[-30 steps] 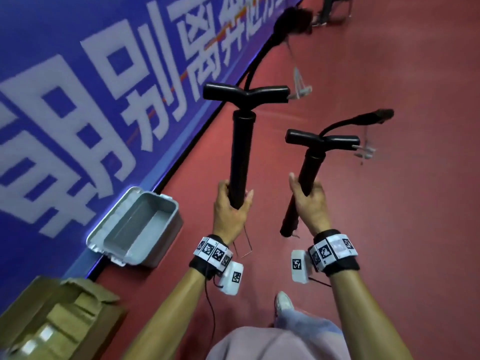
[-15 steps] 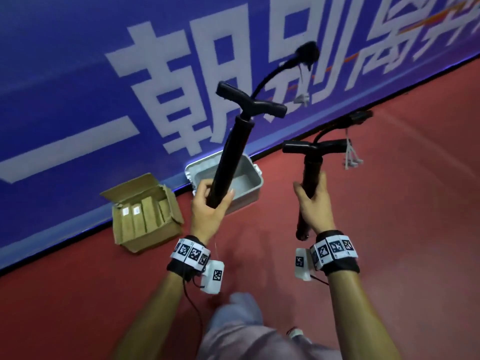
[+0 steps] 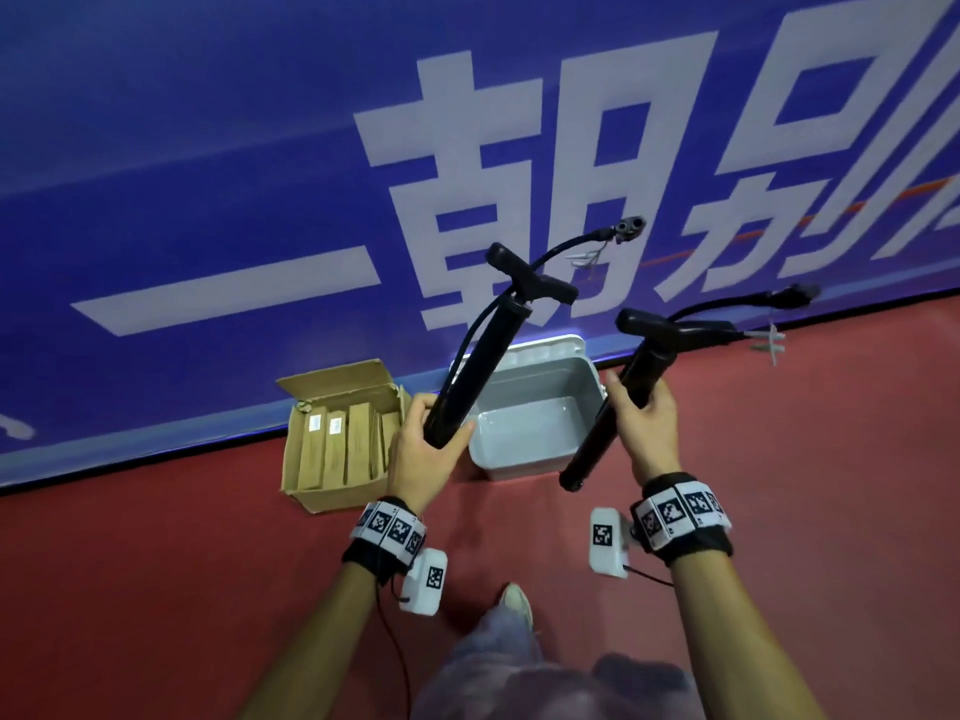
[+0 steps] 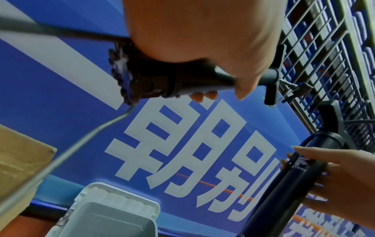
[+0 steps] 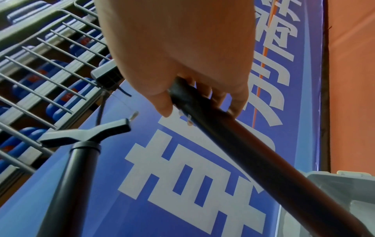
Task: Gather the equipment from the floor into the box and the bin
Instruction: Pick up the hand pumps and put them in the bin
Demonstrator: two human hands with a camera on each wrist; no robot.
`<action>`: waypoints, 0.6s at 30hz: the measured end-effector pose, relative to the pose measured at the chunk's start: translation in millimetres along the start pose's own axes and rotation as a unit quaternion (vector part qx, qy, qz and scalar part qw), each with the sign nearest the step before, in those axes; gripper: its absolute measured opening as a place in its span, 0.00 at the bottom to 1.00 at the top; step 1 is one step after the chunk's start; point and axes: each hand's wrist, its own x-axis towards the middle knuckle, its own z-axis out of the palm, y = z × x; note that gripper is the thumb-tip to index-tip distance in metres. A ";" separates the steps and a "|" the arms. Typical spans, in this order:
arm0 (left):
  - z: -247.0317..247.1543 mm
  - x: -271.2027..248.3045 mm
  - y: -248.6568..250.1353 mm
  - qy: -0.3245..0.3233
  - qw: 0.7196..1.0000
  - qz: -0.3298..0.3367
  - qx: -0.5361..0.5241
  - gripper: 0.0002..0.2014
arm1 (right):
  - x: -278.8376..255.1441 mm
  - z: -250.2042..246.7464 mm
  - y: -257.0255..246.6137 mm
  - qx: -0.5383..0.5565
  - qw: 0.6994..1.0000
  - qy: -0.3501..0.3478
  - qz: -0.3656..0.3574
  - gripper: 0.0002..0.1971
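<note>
I hold two black hand pumps with T-handles and hoses above the floor. My left hand grips the lower barrel of the left pump, which leans right over the grey bin. My right hand grips the right pump mid-barrel; its foot hangs over the bin's right front corner. The bin holds nothing that I can see. Left of it stands an open cardboard box with several brown packets. The left wrist view shows the left pump's base in my palm. My fingers wrap the right pump's barrel in the right wrist view.
Box and bin stand against a blue banner wall with large white characters, on a red floor. My shoe is just behind the bin. A metal railing with blue seats rises above the banner.
The view has turned and closed in on the box and bin. Both pumps, earlier upright and apart from the bin, now lean right above it. Both hands keep their grip.
</note>
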 end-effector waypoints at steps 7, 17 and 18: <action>38.5 109.6 -33.0 -0.081 0.992 -0.065 0.069 0.15 | 87.6 16.3 6.1 -0.068 0.997 0.013 0.017 0.24; 172.4 209.9 -83.5 -0.160 0.971 -0.165 0.059 0.18 | 264.6 56.1 49.8 -0.097 0.988 -0.064 0.100 0.26; 189.1 220.1 -89.9 -0.169 0.967 -0.182 0.061 0.20 | 285.3 65.4 62.0 -0.096 0.984 -0.083 0.122 0.24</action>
